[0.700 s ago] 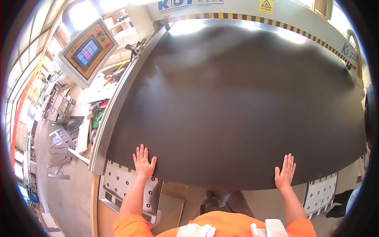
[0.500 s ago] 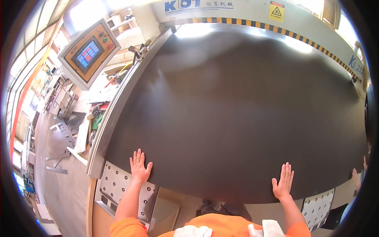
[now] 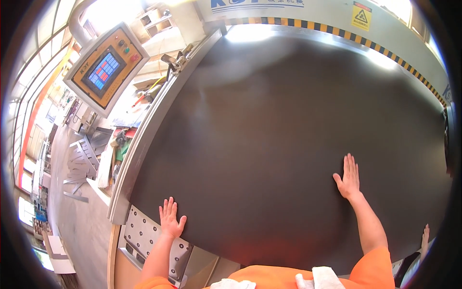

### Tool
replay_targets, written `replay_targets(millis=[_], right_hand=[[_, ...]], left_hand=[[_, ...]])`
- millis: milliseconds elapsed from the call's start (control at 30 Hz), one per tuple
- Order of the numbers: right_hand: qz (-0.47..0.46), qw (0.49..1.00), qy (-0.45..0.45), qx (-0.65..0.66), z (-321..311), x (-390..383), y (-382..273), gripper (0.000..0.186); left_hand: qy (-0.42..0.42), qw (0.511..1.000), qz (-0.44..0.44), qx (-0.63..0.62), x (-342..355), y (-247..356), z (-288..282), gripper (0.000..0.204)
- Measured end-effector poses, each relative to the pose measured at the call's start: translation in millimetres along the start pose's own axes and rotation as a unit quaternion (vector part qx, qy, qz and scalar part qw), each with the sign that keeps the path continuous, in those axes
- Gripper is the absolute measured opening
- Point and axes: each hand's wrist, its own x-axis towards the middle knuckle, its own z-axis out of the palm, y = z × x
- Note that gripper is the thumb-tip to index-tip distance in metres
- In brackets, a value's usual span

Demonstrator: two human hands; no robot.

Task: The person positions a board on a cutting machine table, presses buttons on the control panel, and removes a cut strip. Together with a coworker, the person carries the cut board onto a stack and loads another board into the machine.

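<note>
A large dark sheet (image 3: 284, 125) with a smooth, faintly glossy face covers most of the machine bed before me. My left hand (image 3: 170, 217) lies open on its near left part, fingers spread, beside a white perforated support plate (image 3: 151, 234). My right hand (image 3: 348, 178) rests open on the sheet, farther from my body, fingers stretched out and thumb apart. Neither hand grips anything. At the lower right, another person's hand (image 3: 425, 237) is at the sheet, partly visible.
A machine beam (image 3: 322, 12) with yellow-black striping spans the far side. A metal side rail (image 3: 156, 108) bounds the sheet on the left. Beyond it are a control panel (image 3: 106, 67) on an arm, a cluttered bench (image 3: 122, 139) and loose strips (image 3: 82, 159) on the floor.
My right hand has moved well forward over the sheet. My left hand sits lower in the view, and the sheet's near edge reaches farther down. The other person's hand appears lower too.
</note>
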Motion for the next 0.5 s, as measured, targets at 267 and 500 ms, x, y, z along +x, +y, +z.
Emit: replay_targets(millis=[267, 500], right_hand=[[-0.179, 0.977, 0.095, 0.065, -9, 138, -161, 0.082], [-0.203, 0.979, -0.016, -0.033, 43, 163, -264, 0.09]], left_hand=[[0.034, 0.999, 0.024, -0.027, 9, 6, -3, 0.072], [0.031, 0.998, 0.017, -0.058, 17, 9, -11, 0.067]])
